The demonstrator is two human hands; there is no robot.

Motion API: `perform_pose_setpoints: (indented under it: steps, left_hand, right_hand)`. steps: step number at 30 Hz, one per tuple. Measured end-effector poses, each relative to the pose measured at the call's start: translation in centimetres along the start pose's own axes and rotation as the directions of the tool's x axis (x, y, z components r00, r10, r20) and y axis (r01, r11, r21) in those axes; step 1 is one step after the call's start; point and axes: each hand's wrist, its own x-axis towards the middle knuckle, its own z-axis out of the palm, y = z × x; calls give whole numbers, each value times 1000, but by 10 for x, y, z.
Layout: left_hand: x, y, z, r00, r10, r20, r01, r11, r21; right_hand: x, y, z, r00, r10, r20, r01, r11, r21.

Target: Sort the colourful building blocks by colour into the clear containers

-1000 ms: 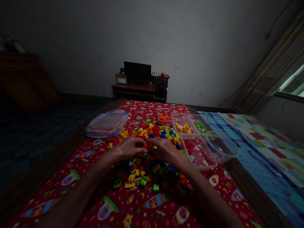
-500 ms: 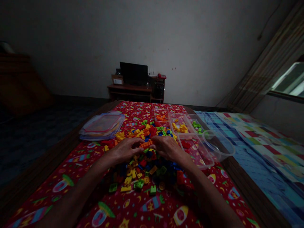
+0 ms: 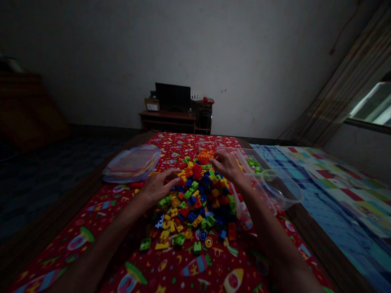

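A heap of toy building bricks [image 3: 195,199] in yellow, red, blue, green and orange lies between my arms. My left hand [image 3: 157,185] hovers at the heap's left edge, thumb and fingers apart with nothing between them. Farther forward, my right hand [image 3: 228,166] reaches to the small clear box [image 3: 208,144] at the back. Its thumb and fingertips close on an orange building brick [image 3: 210,156], right beside other orange bricks [image 3: 203,156] at that box. The brick's edges blend with them. My right forearm partly covers the nearer clear boxes.
Clear boxes stand to the right, one with green bricks [image 3: 254,165], plus a rounded clear tub [image 3: 282,189]. Stacked plastic lids [image 3: 132,162] lie at left on the red patterned cloth [image 3: 171,268]. A bed [image 3: 324,183] adjoins the right side; a desk with a monitor [image 3: 173,97] stands beyond.
Both hands were together over the heap on an orange brick. My right hand has carried it forward and right to the back box; my left hand has let go and drawn slightly left.
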Motion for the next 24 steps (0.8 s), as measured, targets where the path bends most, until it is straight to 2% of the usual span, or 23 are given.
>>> perform_pose_setpoints:
  steps: [3,6,9,13,15,19,21,24]
  left_hand:
    - [2,-8,-1,999,18,-29,-14,993,113]
    - [6,-21,-4,996,44,-81,-23,971,239]
    - [10,-36,-12,995,25,-100,9,946,324]
    - [11,-53,-20,998,-34,-55,52,933,357]
    - [9,-58,-19,998,-61,-5,59,937,345]
    - [6,-58,-10,992,-59,108,27,960,280]
    - [6,-56,-6,993,-33,117,0,963,269]
    - [6,-51,-4,993,-7,120,-23,969,245]
  right_hand:
    - [36,13,-7,997,53,-58,-58,993,-101]
    - [49,20,-4,997,36,-73,-50,980,-193]
    - [32,17,7,1000,9,22,-5,980,-200]
    - [-11,4,25,982,-46,182,74,986,-147]
    - [-30,-2,34,974,-104,199,135,980,-148]
    - [-54,-7,49,941,-295,168,312,946,-85]
    - [-60,-8,57,914,-365,178,380,923,-63]
    - [-63,-8,66,892,-391,228,417,906,-78]
